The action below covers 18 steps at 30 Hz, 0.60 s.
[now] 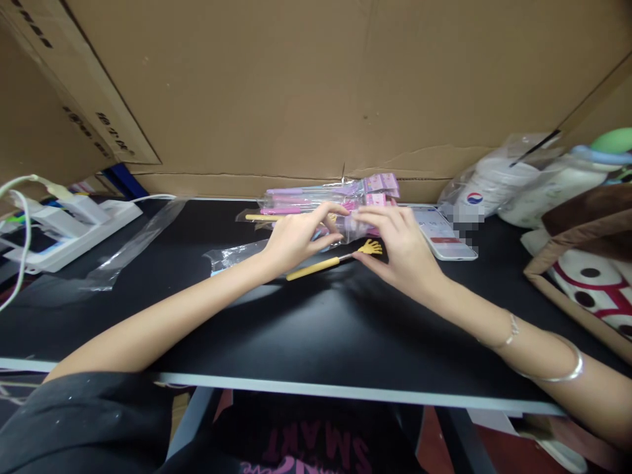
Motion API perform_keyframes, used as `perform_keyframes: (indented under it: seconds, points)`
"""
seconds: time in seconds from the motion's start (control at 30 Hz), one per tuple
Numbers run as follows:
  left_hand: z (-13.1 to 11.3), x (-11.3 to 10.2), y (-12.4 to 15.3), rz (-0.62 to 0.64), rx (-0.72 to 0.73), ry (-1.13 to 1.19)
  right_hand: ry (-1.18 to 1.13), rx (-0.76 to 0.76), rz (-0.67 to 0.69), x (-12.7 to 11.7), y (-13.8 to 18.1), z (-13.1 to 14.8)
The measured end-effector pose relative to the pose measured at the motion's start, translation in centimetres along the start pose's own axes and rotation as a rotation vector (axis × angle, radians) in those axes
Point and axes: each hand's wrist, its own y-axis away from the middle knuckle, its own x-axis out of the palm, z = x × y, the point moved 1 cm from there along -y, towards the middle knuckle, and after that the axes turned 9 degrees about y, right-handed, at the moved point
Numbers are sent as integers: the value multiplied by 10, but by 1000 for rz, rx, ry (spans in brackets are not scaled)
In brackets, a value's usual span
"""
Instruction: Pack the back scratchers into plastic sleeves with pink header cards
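Observation:
Both my hands meet over the middle of the black table (316, 329). My left hand (296, 238) and my right hand (397, 243) pinch a clear plastic sleeve (351, 226) between their fingertips. A yellow back scratcher (328, 262) with a small hand-shaped head lies on the table just under my hands. Behind them is a pile of bagged pink scratchers (330, 195), with another yellow handle (261, 217) sticking out to the left.
Empty clear bags (133, 247) lie to the left. A white power strip (69, 227) with cables sits at far left. A phone (442, 234), bagged white goods (494, 184) and a plush bag (587, 263) fill the right. Cardboard (316, 85) walls the back.

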Motion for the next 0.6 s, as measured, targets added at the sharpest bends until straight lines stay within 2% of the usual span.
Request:
perform_keyframes:
  seconds: [0.03, 0.1, 0.2, 0.23, 0.3, 0.4, 0.6]
  points:
    - [-1, 1, 0, -4, -7, 12, 62, 12, -24, 0, -4, -4]
    - [-1, 1, 1, 8, -17, 28, 82, 37, 26, 2, -13, -12]
    - [4, -6, 4, 82, -48, 44, -78, 104, 136, 1, -27, -24]
    - [7, -10, 4, 107, -70, 50, -142, 121, 114, -2, -33, -27]
    - [11, -21, 4, 142, -108, 75, -236, 136, -20, -11, -47, -31]
    - [10, -39, -1, 125, -99, 169, -329, 135, -191, -28, -71, -28]
    - [-5, -56, -21, -49, -41, 232, -383, 50, -244, -49, -109, -8]
